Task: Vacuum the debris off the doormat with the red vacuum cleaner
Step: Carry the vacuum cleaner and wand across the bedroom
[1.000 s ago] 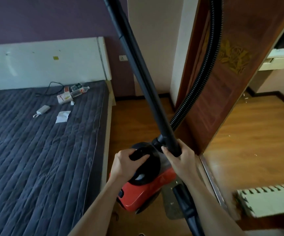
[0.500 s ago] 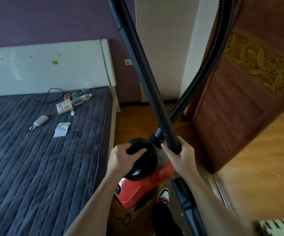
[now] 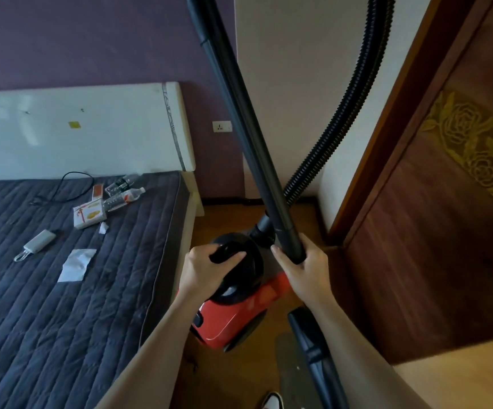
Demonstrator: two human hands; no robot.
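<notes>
The red vacuum cleaner hangs off the floor between the bed and the door. My left hand grips the black carry handle on its top. My right hand is closed around the lower end of the black rigid tube, which rises to the top of the view. The ribbed black hose curves up from the vacuum's front. A black nozzle piece shows below my right forearm. A grey patch of doormat lies on the floor beneath, mostly hidden.
A bed with a dark quilted cover fills the left, carrying a box, bottles, a power bank and paper. The open wooden door stands close on the right. A wall socket sits beside the white headboard. A shoe tip shows at the bottom.
The view has swung left and down, so the hallway floor and white mat at the right have left the frame. Both hands keep their grips and the vacuum stays lifted.
</notes>
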